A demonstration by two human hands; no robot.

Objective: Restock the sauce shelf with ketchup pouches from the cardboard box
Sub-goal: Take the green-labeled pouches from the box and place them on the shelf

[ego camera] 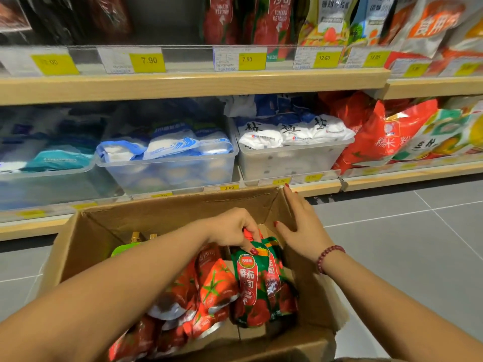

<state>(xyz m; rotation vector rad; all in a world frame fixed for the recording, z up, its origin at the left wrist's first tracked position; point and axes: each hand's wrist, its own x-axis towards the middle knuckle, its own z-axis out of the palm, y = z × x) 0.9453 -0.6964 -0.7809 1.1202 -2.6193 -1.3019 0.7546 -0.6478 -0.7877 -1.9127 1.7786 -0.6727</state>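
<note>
The left grip [232,228], near the centre of the frame, is closed in a pinch on the top of a ketchup pouch [257,280], with fingers and thumb curled just below its red cap [247,233]. The pouch is green and red with tomato artwork. It is upright inside the right half of an open cardboard box [167,207] in the lower middle of the frame. Whether its base rests on anything cannot be seen.

The right grip [300,226] holds nothing. Its fingers are straight and lie flat against the box's right-hand wall, fingertips pointing up toward the far corner. A beaded bracelet [328,257] circles that wrist.

More red pouches [209,288] lie heaped in the box to the left of the held one. A green pouch [122,250] with a gold cap stands near the back left.

Behind the box, a wooden shelf [183,84] crosses the upper part of the frame. At upper centre, matching ketchup pouches [274,24] stand on it above a yellow price tag [252,60] reading 7.90. Below it, clear plastic bins [167,173] hold white and blue bags. Grey floor tiles [392,218] fill the right side.
</note>
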